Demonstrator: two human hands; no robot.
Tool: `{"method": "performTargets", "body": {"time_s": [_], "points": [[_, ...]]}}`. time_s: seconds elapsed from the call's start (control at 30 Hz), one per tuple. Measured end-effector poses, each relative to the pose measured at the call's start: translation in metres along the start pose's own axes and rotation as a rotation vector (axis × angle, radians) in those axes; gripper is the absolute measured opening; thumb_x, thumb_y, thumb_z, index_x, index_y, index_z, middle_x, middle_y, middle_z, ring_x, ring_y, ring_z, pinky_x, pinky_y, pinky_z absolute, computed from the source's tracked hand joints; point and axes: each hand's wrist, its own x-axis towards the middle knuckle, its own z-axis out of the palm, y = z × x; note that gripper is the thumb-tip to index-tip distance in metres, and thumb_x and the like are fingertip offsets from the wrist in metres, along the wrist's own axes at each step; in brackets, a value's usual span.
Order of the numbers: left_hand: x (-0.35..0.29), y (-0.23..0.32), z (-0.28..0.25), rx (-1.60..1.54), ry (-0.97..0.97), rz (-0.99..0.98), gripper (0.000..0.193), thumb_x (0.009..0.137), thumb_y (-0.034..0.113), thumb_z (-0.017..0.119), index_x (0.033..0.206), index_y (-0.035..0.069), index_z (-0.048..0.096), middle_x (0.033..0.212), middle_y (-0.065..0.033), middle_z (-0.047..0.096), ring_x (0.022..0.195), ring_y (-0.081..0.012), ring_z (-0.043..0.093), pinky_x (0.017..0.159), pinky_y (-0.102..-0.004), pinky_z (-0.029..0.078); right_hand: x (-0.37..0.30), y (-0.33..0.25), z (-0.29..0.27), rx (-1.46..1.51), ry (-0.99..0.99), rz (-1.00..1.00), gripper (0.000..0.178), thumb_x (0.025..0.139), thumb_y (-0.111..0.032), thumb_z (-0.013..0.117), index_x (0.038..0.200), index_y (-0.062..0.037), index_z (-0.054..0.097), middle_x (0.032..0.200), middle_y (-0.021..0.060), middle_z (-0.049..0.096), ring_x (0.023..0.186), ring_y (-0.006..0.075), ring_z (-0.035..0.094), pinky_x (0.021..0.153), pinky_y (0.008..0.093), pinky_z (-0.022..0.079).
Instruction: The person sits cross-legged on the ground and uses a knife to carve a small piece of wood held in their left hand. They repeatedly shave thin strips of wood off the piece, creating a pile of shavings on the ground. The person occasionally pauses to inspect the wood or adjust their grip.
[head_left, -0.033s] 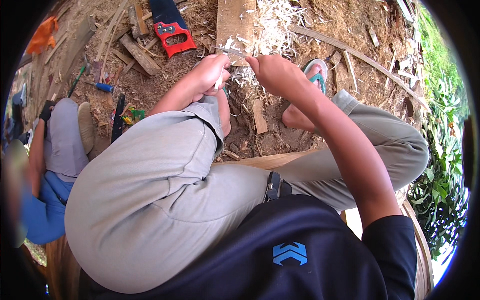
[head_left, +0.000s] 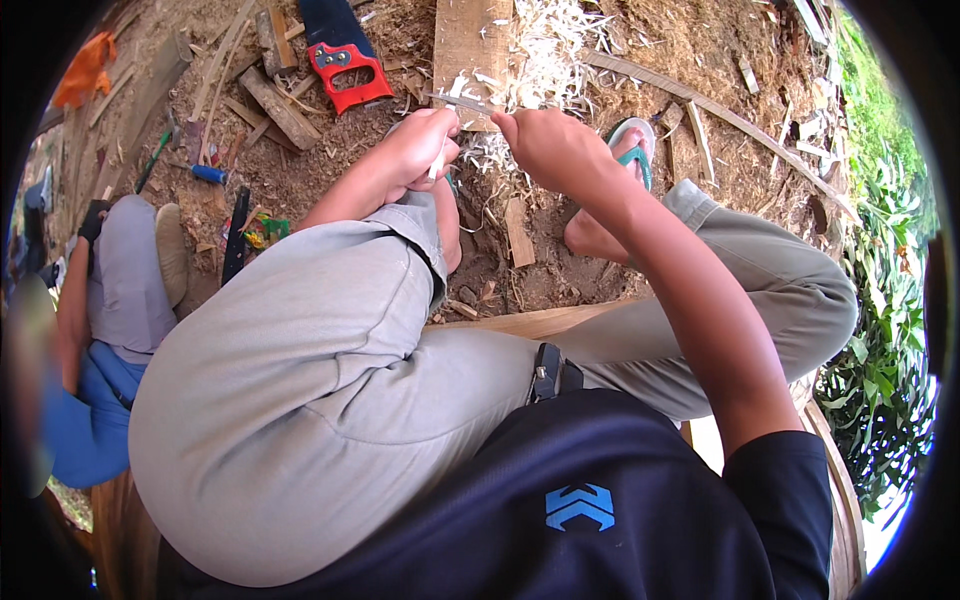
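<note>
My left hand (head_left: 424, 150) is closed, with a short pale wooden stick (head_left: 437, 166) poking out from the fingers. To its right, my right hand (head_left: 556, 148) grips a knife whose handle is hidden in the fist. The narrow grey knife blade (head_left: 462, 102) points left, towards the top of my left hand. Just beyond both hands lies a flat wooden board (head_left: 468, 45), with a heap of pale curled wood shavings (head_left: 550, 55) along its right side. More shavings lie on the ground between my feet.
A handsaw with a red handle (head_left: 350, 75) lies left of the board. Wood offcuts (head_left: 280, 108), a blue-handled tool (head_left: 209, 174) and a long bent strip (head_left: 720, 115) lie around. My sandalled foot (head_left: 632, 150) is near my right hand. Another person (head_left: 85, 400) sits at the far left.
</note>
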Motion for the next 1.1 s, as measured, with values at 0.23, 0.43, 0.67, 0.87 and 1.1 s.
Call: {"method": "performTargets", "body": {"time_s": [0.23, 0.43, 0.67, 0.87, 1.1], "points": [[0.003, -0.006, -0.001, 0.036, 0.028, 0.009, 0.016, 0.093, 0.025, 0.043, 0.087, 0.011, 0.046, 0.049, 0.0022, 0.039, 0.034, -0.0076, 0.033, 0.030, -0.0252, 0.018, 0.002, -0.017, 0.018, -0.161, 0.186, 0.015, 0.054, 0.103, -0.041, 0.038, 0.072, -0.0068, 0.066, 0.067, 0.0161, 0.068, 0.059, 0.0304, 0.069, 0.051, 0.0381, 0.056], [0.000, 0.003, 0.005, -0.037, 0.049, -0.015, 0.015, 0.093, 0.024, 0.044, 0.088, 0.010, 0.046, 0.050, 0.0022, 0.039, 0.034, -0.0069, 0.032, 0.030, -0.0246, 0.016, 0.034, 0.003, 0.016, -0.069, 0.060, 0.109, 0.057, 0.104, -0.043, 0.034, 0.082, -0.0026, 0.067, 0.078, 0.0208, 0.069, 0.074, 0.0347, 0.070, 0.064, 0.0438, 0.057], [-0.001, 0.002, 0.002, -0.009, -0.005, -0.007, 0.016, 0.091, 0.023, 0.041, 0.089, 0.009, 0.045, 0.052, 0.0018, 0.037, 0.037, -0.0084, 0.030, 0.032, -0.0270, 0.014, 0.033, 0.015, 0.008, 0.047, -0.055, 0.058, 0.057, 0.103, -0.042, 0.033, 0.088, 0.0001, 0.069, 0.085, 0.0243, 0.069, 0.083, 0.0394, 0.069, 0.074, 0.0474, 0.055], [-0.005, 0.003, 0.005, -0.008, 0.030, -0.006, 0.018, 0.093, 0.024, 0.040, 0.086, 0.009, 0.046, 0.052, 0.0014, 0.038, 0.037, -0.0080, 0.029, 0.032, -0.0272, 0.014, -0.005, -0.003, -0.007, 0.032, -0.010, -0.007, 0.055, 0.103, -0.042, 0.037, 0.081, -0.0009, 0.068, 0.076, 0.0231, 0.068, 0.074, 0.0384, 0.069, 0.068, 0.0467, 0.056], [0.001, -0.006, 0.000, 0.042, 0.022, 0.025, 0.021, 0.095, 0.025, 0.036, 0.084, 0.009, 0.045, 0.051, 0.0008, 0.038, 0.037, -0.0082, 0.028, 0.032, -0.0273, 0.015, -0.013, -0.018, 0.010, -0.125, 0.208, -0.001, 0.052, 0.101, -0.041, 0.043, 0.070, -0.0069, 0.067, 0.066, 0.0151, 0.068, 0.061, 0.0285, 0.070, 0.052, 0.0377, 0.056]]}}
